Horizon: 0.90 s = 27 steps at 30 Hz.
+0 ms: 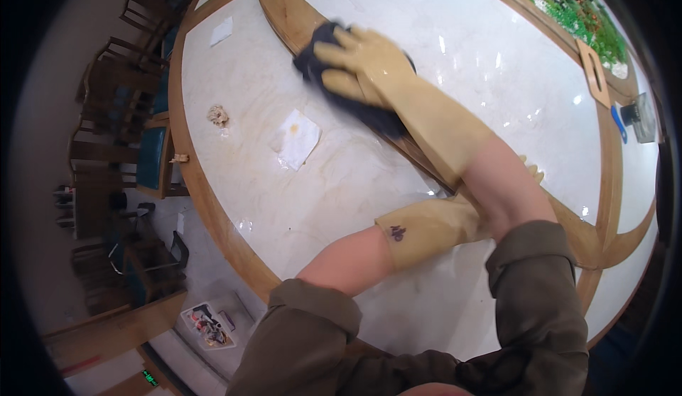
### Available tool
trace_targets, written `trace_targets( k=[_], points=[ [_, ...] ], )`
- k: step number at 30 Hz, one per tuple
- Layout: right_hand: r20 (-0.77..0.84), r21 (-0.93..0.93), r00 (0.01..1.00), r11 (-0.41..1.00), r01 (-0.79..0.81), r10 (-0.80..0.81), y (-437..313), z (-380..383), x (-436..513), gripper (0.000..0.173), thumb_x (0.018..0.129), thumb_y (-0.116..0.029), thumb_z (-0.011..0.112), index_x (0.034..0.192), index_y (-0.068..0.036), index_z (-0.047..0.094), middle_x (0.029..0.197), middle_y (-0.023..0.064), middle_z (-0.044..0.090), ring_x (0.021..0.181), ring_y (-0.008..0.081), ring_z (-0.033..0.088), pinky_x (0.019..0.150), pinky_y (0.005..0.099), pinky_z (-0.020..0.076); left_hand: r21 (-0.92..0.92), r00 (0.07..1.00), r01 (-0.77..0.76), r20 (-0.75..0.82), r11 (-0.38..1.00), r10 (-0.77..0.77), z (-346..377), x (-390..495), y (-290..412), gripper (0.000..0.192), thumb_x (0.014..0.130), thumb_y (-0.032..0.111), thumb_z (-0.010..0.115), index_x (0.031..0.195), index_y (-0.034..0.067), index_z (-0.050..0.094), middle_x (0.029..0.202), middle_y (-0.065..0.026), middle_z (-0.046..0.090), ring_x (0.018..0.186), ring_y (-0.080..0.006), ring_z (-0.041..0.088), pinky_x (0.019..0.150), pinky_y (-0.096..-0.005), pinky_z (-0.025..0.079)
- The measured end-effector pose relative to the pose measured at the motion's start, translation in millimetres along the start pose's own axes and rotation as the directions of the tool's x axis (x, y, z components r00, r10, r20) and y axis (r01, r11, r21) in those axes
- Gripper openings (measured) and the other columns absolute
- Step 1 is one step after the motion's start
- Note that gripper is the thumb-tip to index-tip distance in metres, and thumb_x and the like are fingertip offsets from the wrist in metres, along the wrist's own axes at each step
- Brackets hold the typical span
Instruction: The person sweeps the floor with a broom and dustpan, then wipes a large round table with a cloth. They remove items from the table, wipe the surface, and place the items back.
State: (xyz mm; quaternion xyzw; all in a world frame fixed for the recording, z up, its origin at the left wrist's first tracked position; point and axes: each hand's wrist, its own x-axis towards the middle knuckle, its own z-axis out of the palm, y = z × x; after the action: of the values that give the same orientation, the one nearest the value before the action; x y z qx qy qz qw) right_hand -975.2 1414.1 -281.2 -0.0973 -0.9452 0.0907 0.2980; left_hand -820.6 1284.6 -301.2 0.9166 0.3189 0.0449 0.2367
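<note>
My right hand [362, 63], in a long tan rubber glove, presses with spread fingers on a bunched dark cloth [341, 95]. The cloth lies over a curved wooden inlay strip [290, 15] on a wet white tabletop [330, 193]. My left forearm, in a matching glove with a dark mark on the cuff, passes beneath the right one. Of my left hand [534, 172] only a few gloved fingertips show beyond the right forearm; the rest is hidden. A stained white paper napkin [299, 139] lies near the cloth, below it in the picture.
Another napkin [221, 31] and a crumpled tissue [218, 115] lie at left; a small scrap [180, 158] sits on the wooden rim. Chairs [152, 156] stand beyond. At right are a slotted wooden piece [593, 73], a blue-handled tool [619, 124] and greenery. A filled white basket [208, 327] is lower left.
</note>
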Motion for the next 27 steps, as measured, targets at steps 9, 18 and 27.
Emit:
trace_targets(
  k=[9,18,27],
  points=[
    [0.138,0.057,0.968,0.974,-0.219,0.21,10,-220,-262,0.038,0.1,-0.011,0.071,0.137,-0.004,0.072,0.15,0.0241,0.065,0.148,0.0472,0.054,0.126,0.0563,0.0397,0.101,0.795,-0.193,-0.567,0.976,0.216,-57,-115,-38,0.051,0.093,0.028,0.073,0.139,0.007,0.068,0.137,-0.0209,0.065,0.129,-0.0424,0.062,0.112,-0.0504,0.05],
    [-0.432,-0.585,0.492,0.181,-0.791,0.756,337,-225,-332,0.06,0.115,-0.058,0.04,0.164,-0.025,0.05,0.153,0.0233,0.064,0.135,0.0469,0.063,0.113,0.0562,0.0507,0.275,0.844,0.204,-0.536,0.94,-0.026,-44,-134,-122,0.068,0.094,0.04,0.075,0.15,0.003,0.063,0.154,-0.0272,0.06,0.143,-0.0429,0.058,0.127,-0.0525,0.041],
    [-0.095,-0.264,0.884,0.845,-0.465,0.457,221,-7,-5,0.042,0.106,-0.03,0.055,0.144,-0.013,0.064,0.137,0.0234,0.069,0.133,0.0422,0.063,0.113,0.0507,0.0504,0.199,0.734,0.17,-0.68,0.965,0.011,-16,-78,-74,0.055,0.088,0.039,0.076,0.125,-0.002,0.076,0.135,-0.0289,0.071,0.131,-0.0444,0.066,0.117,-0.0533,0.049]
  ],
)
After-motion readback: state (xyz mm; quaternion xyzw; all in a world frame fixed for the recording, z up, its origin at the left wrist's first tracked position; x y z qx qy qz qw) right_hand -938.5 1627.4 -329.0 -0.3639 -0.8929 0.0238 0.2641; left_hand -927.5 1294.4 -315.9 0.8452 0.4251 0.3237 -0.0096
